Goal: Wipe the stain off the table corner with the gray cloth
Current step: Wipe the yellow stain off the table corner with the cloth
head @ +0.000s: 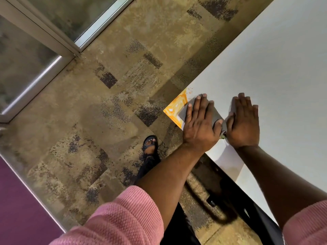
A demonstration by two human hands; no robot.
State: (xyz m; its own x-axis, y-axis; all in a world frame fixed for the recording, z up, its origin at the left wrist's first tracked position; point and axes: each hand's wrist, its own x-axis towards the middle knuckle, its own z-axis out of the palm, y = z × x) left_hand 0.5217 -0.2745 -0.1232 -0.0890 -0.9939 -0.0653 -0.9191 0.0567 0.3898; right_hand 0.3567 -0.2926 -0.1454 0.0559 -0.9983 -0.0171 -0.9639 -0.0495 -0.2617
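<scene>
A yellow-orange stain [177, 105] covers the near corner of the white table [283, 68]. The gray cloth [183, 112] lies flat on the table just right of the stain, its left edge overlapping the smear. My left hand [200, 124] presses down on the cloth with fingers spread and the thumb hooked over its right edge. Most of the cloth is hidden under that hand. My right hand [243, 122] lies palm down on the bare table beside the cloth, with its thumb by the cloth's right corner and nothing in it.
Patterned brown carpet [106, 103] spreads left of the table. My foot in a black sandal [150, 145] stands near the corner. A glass door with a metal frame [44, 41] is at the upper left. Dark chair parts [230, 200] sit under the table edge.
</scene>
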